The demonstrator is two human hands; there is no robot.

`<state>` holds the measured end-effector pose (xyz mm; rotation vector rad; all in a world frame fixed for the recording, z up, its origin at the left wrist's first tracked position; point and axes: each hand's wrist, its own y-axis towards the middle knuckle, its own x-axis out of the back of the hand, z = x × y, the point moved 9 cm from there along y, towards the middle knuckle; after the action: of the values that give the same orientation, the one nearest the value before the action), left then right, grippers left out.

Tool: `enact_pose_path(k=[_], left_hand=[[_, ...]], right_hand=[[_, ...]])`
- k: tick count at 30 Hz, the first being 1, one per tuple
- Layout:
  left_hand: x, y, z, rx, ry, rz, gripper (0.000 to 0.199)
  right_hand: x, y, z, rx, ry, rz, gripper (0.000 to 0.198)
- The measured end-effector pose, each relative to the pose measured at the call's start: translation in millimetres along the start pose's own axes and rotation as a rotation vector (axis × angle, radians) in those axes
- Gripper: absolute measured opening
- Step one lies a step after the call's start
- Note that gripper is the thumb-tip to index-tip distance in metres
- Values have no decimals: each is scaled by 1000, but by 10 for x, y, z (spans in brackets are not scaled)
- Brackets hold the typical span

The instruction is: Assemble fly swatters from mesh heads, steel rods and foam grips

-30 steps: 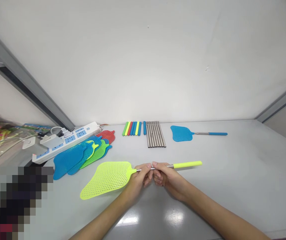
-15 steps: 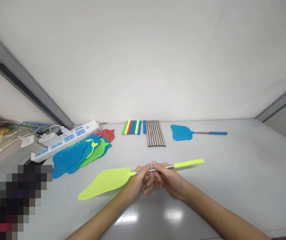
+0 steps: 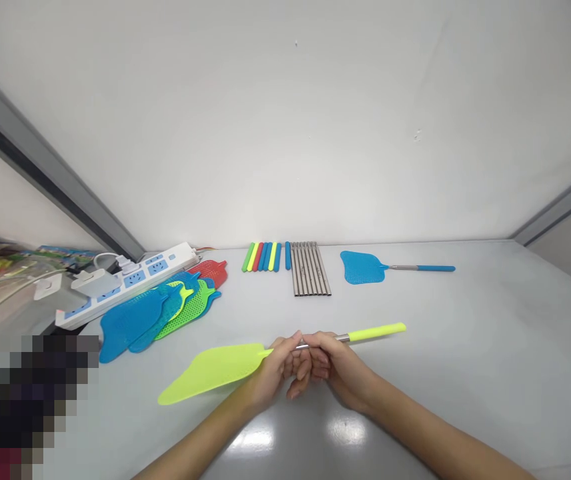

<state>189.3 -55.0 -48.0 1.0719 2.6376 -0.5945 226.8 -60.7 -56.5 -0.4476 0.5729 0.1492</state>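
A yellow fly swatter (image 3: 218, 370) lies across both hands above the near part of the table, its mesh head to the left and its yellow grip to the right. My left hand (image 3: 280, 367) is closed on the thin metal rod close to the head. Gripping the thicker part of the rod near the yellow grip is my right hand (image 3: 332, 363). The two thumbs nearly meet on top, and the curled fingers below overlap, hiding part of the rod.
Swatter heads (image 3: 135, 320) in several colours overlap beside a white power strip (image 3: 130, 283) at left. Coloured grips (image 3: 264, 257) and metal rods (image 3: 310, 270) lie in rows at the back. A blue fly swatter (image 3: 364, 268) rests right of them on the grey table (image 3: 490, 347).
The hands and the yellow swatter sit slightly lower in view, and the swatter's head appears turned a little. Both hands keep their hold on the rod.
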Motion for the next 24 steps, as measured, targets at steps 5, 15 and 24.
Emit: enact_pose_path(k=[5,15,24], left_hand=[[9,1,87,61,35,-1,57],[17,18,47,52,16,-13,58],[-9,57,26,38,41,8,60]], right_hand=[[32,-13,-147,-127,70,-31,32],[37,21,-152,-137,69,0,34],[7,-2,-83,-153,78,19,30]])
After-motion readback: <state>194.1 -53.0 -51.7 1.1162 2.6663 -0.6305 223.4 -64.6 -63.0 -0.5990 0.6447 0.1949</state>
